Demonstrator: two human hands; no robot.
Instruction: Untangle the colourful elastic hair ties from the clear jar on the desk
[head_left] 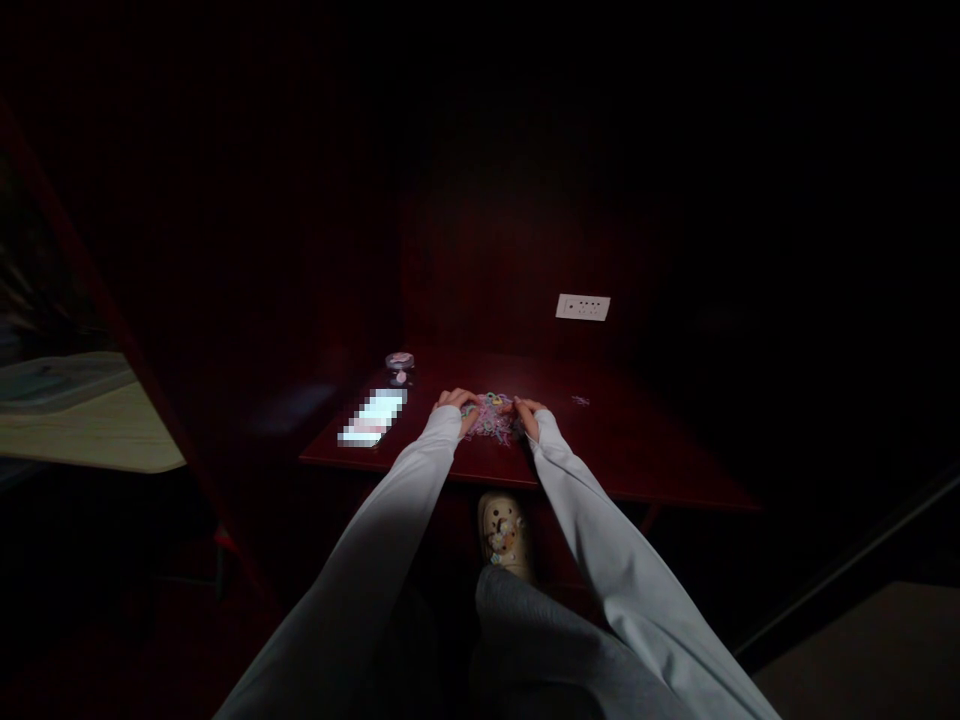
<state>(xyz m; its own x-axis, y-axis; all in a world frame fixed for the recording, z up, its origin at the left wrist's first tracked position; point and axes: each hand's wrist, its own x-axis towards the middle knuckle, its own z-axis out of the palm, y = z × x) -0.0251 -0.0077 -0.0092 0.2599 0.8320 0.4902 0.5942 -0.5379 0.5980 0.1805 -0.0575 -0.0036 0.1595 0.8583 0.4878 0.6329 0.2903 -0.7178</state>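
Pile (pixel 492 420) between both hands (pixel 456 402)

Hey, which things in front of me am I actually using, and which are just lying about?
Probably in use:
- pile of small multicoloured bands, between your left hand and right hand

Apparently just lying about:
- phone, screen lit
- small round container; can't tell whether it goes with the bands
- small pinkish cluster on the right, perhaps more bands
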